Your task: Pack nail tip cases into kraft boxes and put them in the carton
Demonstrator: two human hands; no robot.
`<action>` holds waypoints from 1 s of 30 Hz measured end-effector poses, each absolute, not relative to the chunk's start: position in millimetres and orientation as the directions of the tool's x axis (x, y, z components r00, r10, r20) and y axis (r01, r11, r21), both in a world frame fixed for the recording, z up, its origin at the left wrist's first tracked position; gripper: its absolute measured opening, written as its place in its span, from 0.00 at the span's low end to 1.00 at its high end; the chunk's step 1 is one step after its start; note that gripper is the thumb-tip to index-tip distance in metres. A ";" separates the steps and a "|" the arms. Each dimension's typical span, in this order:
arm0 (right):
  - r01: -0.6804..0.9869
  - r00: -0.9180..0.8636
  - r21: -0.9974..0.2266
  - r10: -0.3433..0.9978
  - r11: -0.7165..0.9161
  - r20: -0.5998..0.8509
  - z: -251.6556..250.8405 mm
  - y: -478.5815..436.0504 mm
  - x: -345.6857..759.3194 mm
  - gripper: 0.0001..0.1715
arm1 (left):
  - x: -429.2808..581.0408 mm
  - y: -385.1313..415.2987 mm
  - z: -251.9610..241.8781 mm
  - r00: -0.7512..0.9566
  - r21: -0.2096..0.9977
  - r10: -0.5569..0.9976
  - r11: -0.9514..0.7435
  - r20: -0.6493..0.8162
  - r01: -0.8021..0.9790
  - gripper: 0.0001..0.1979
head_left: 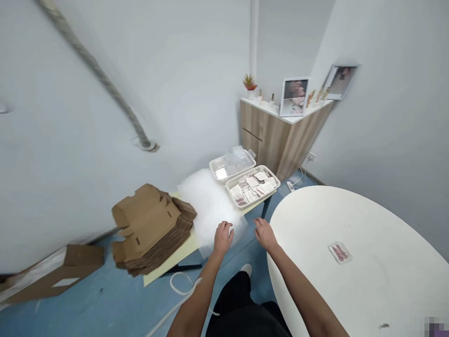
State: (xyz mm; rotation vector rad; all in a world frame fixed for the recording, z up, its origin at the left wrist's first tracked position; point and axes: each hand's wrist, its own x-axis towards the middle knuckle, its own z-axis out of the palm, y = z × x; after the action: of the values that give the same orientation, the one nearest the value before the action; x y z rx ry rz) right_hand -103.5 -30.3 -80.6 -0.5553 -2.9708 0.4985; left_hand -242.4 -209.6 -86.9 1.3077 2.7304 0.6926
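My left hand (223, 238) rests on the near edge of a pile of white translucent sheets (206, 201) that lies on a low yellow table (168, 260); its fingers curl down onto the top sheet. A little to the right, my right hand (264, 232) hovers with fingers slightly bent, holding nothing, between the sheets and the rim of a white oval table (351, 281). A stack of flat brown cardboard boxes (150, 229) lies left of the sheets.
Two white baskets stand at the far end of the low table: one with clear plastic trays (232, 164), one with small pink-and-white packets (253, 186). A small packet (339, 252) lies on the oval table. A wooden cabinet (280, 135) with framed pictures fills the corner. An open box (52, 274) sits on the blue floor.
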 end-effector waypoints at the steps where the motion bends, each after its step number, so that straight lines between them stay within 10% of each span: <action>1: 0.302 -0.946 -0.329 0.323 0.895 0.011 -80.4 -40.0 -117.1 0.24 | -252.9 -222.6 -91.4 -0.676 0.384 0.721 0.587 0.153 0.713 0.14; 8: 0.104 -0.994 -0.337 0.109 0.936 -0.004 -90.3 -85.3 -188.9 0.25 | -304.2 -259.0 -125.0 -0.695 0.235 0.718 0.669 0.043 0.706 0.32; 15: 0.078 -0.997 -0.370 0.077 0.926 -0.017 -99.6 -95.1 -219.7 0.27 | -323.6 -247.9 -129.6 -0.659 0.204 0.751 0.651 -0.034 0.731 0.23; 24: 0.074 -0.959 -0.541 0.208 0.838 0.192 -79.8 -88.9 -238.2 0.35 | -342.6 -244.0 -55.6 -0.550 0.458 0.824 0.439 0.137 0.773 0.16; 30: 0.145 -0.912 -0.727 0.375 0.671 0.164 -52.2 -59.0 -235.6 0.12 | -332.3 -215.4 6.7 -0.512 0.640 0.851 0.330 0.115 0.693 0.16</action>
State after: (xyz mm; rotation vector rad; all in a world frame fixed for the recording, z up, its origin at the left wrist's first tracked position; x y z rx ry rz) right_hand -235.6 -59.0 -52.2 -0.4143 -2.5870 1.0881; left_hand -332.3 -215.4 6.7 1.3981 2.3543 0.9483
